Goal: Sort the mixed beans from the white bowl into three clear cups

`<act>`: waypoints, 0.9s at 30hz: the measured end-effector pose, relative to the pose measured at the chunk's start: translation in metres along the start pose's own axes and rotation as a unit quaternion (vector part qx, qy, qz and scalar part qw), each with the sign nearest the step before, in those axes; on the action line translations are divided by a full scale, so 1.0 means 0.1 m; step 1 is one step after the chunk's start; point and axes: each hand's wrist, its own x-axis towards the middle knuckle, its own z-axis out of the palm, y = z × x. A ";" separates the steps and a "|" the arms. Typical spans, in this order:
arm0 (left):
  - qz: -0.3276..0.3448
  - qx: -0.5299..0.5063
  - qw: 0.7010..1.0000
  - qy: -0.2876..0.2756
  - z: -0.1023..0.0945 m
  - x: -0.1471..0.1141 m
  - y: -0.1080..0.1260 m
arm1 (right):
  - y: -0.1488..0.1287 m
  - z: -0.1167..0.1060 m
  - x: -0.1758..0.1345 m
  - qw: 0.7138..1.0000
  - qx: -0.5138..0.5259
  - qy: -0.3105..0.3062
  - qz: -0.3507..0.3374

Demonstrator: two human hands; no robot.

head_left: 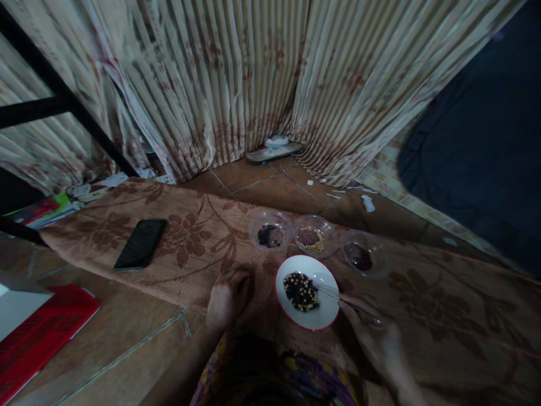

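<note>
A white bowl with a red rim (pixel 281 307) holds a mix of black and pale yellow beans (pixel 301 292). My right hand (pixel 372 332) grips a thin pronged metal utensil (pixel 328 291); whether it is tweezers or a fork I cannot tell. Its tips reach into the bowl beside the beans. Left of the bowl, my left hand (pixel 228 296) rests on the cloth with curled fingers and no object visible in it. Behind the bowl stand three clear plastic cups: one with black beans (pixel 266 234), one with yellow beans (pixel 313 241), one with dark reddish beans (pixel 359 256).
A brown floral cloth (pixel 190 282) covers the low surface. A dark phone (pixel 141 243) lies on its left part. Beyond are a skateboard (pixel 274 151), scraps on the tiled floor and striped curtains (pixel 236 84). A red box (pixel 51 332) sits lower left.
</note>
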 end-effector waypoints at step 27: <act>0.005 0.008 1.000 0.012 0.02 -0.01 -0.02 | -0.04 0.07 -0.02 1.000 0.018 0.014 -0.007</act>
